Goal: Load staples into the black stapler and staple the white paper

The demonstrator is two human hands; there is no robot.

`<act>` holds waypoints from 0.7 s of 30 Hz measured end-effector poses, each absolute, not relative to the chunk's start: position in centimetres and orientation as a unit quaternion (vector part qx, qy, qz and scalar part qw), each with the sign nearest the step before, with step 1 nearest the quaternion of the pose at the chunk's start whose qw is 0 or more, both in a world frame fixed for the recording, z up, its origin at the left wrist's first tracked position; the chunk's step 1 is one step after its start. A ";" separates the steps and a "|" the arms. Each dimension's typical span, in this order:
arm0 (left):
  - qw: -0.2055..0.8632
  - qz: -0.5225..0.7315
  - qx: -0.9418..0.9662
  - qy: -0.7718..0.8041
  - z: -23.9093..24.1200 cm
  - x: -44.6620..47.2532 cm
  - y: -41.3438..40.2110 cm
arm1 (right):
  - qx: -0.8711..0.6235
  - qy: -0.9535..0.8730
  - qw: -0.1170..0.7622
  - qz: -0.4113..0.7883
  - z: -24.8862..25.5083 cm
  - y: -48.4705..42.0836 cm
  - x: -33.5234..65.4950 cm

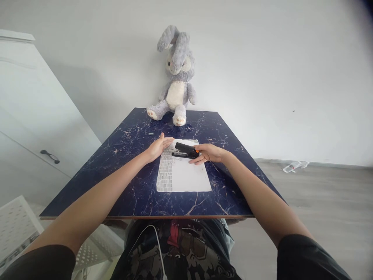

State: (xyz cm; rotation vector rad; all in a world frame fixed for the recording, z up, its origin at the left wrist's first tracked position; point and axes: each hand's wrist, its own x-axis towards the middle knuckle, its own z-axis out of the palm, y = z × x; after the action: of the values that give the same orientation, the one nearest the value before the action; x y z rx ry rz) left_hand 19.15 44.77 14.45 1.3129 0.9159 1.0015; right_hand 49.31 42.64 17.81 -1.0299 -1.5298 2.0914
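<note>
A black stapler point(183, 151) with an orange spot near its rear is in my right hand point(210, 153), which grips its back end. Its arm is raised from the base, and a metal strip shows between them. Beneath it lies a sheet of paper point(190, 177) with a printed or drawn grey brick-like pattern along its left side. My left hand point(159, 147) rests at the paper's upper left edge, fingers stretched out towards the stapler's front. Beyond that hand, a small grey strip point(150, 133), perhaps staples, lies on the table.
The dark blue marbled table point(122, 194) reaches to the wall. At its far end sits a grey plush rabbit point(175, 77). A white cabinet point(35, 116) stands to the left, with a white perforated chair point(17, 217) below it. Clear plastic packaging point(295, 167) lies on the floor at right.
</note>
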 end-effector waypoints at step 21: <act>0.677 0.457 0.465 0.340 15.8 18.8 44.0 | -0.386 -0.777 0.455 0.201 16.5 41.3 46.8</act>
State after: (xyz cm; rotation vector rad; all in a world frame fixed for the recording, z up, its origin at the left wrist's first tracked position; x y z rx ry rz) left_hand 18.84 44.00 15.85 1.0454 0.7641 1.0280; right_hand 46.84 41.33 16.54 -0.9534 -1.9160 0.4951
